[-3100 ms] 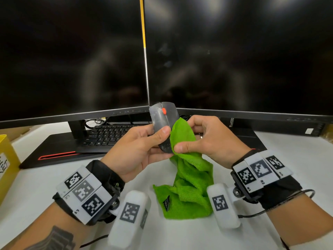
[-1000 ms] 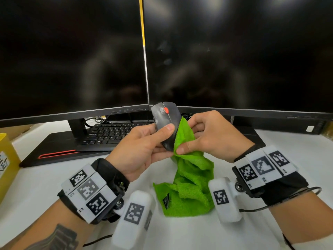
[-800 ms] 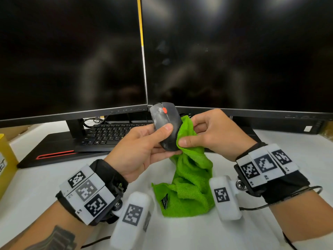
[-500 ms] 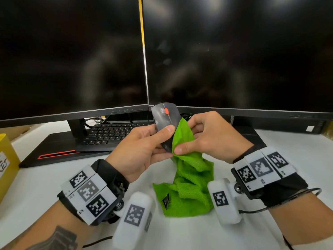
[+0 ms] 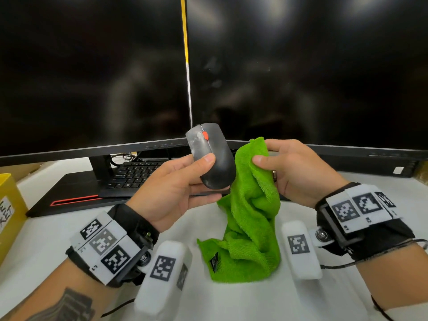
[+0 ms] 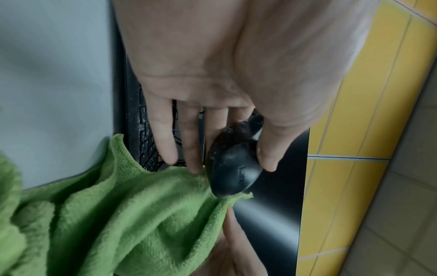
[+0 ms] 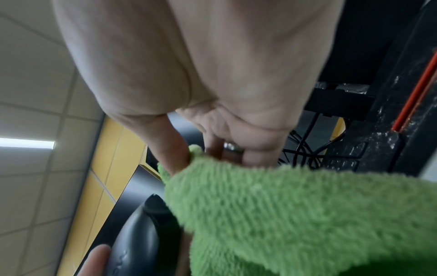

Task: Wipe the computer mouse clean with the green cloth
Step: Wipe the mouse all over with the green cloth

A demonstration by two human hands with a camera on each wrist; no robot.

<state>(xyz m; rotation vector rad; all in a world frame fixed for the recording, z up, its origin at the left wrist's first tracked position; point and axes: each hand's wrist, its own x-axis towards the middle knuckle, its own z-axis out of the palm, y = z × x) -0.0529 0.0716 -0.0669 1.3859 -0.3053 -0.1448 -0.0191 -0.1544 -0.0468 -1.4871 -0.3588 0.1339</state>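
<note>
Nearest the camera, both wrists wear black straps carrying white blocks printed with black-and-white square codes, and the lower folds of the green cloth (image 5: pixel 250 230) lie bunched on the white desk (image 5: pixel 46 230), a small black tag sewn at its near edge — its print is too small to read. Above that, the left hand (image 5: pixel 176 186) grips the computer mouse (image 5: pixel 212 156) off the desk, thumb pressed on its top and fingers curled beneath; the mouse is dark grey with an orange-red scroll wheel and pale smudges beside it. Just to its right, the right hand (image 5: pixel 294 172) pinches the cloth's upper edge between thumb and fingers, and the cloth touches the mouse's side. At far left a yellow box (image 5: pixel 7 212) bears a handwritten white label, only partly legible. Behind the hands sit a black keyboard (image 5: pixel 136 176) and two dark monitors (image 5: pixel 301 70).
</note>
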